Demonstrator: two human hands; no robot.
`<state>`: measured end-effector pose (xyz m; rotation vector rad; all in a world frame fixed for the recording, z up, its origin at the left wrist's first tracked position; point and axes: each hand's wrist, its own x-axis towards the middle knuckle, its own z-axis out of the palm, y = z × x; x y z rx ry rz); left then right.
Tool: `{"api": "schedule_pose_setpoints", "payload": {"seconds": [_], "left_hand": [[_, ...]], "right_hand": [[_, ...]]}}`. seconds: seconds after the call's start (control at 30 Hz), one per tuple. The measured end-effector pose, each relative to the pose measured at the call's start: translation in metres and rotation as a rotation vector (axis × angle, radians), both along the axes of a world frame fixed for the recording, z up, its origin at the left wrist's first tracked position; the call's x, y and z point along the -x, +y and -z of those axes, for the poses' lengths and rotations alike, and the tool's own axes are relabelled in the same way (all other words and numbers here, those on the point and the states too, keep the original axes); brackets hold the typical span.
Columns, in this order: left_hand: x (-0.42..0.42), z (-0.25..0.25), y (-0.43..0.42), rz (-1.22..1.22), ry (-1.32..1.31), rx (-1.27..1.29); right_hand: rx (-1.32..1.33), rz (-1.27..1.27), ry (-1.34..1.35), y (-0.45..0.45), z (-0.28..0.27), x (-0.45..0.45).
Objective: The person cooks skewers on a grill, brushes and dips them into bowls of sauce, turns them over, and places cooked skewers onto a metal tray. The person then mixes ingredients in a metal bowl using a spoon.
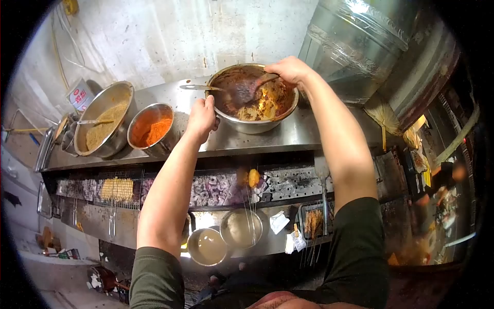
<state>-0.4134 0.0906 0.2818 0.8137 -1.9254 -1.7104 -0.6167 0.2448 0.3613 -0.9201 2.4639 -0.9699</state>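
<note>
A large metal bowl [252, 126] with dark reddish-brown sauce and yellowish oil sits on the steel shelf. My left hand [202, 118] is closed on its left rim. At its right rim, my right hand [289, 71] is closed around the handle of a brush [247, 91], whose dark bristles are in the bowl. A metal spoon handle [198, 87] sticks out over the bowl's left rim. To the left stand a metal pot of orange-red powder [156, 132] and a tilted bowl of tan powder [107, 127] with a spoon.
Below the shelf runs a charcoal grill [213, 189] with a wire rack of yellow food [117, 189] and skewered food [253, 178]. Nearer me are two pots of cloudy liquid [207, 247] and a tray of skewers [313, 222]. A foil-wrapped duct [355, 46] stands back right.
</note>
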Motion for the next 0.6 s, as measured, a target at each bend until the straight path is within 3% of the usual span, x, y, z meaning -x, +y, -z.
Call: {"api": "schedule_pose_setpoints", "payload": {"seconds": [0.07, 0.17, 0.23, 0.3, 0.5, 0.57, 0.6], "left_hand": [[0.0, 0.003, 0.0, 0.002, 0.003, -0.055], [0.002, 0.001, 0.006, 0.03, 0.028, -0.139], [0.002, -0.001, 0.012, 0.006, 0.015, -0.124], [0.001, -0.001, 0.012, 0.008, 0.012, -0.153], [-0.003, -0.001, 0.009, 0.035, -0.014, -0.123], [-0.002, 0.005, 0.008, 0.045, 0.011, -0.152], [-0.002, 0.004, 0.009, 0.047, 0.022, -0.168]], "right_hand": [[-0.275, -0.128, 0.347, -0.001, -0.017, -0.014], [-0.57, -0.327, 0.491, -0.035, -0.016, -0.029], [-0.371, -0.456, 0.54, -0.056, 0.009, -0.034], [-0.33, -0.408, 0.472, -0.061, 0.005, -0.043], [0.105, 0.074, 0.009, -0.037, 0.036, -0.008], [0.146, 0.12, -0.116, -0.011, 0.01, -0.025], [0.121, 0.068, -0.051, -0.004, 0.006, -0.021]]}}
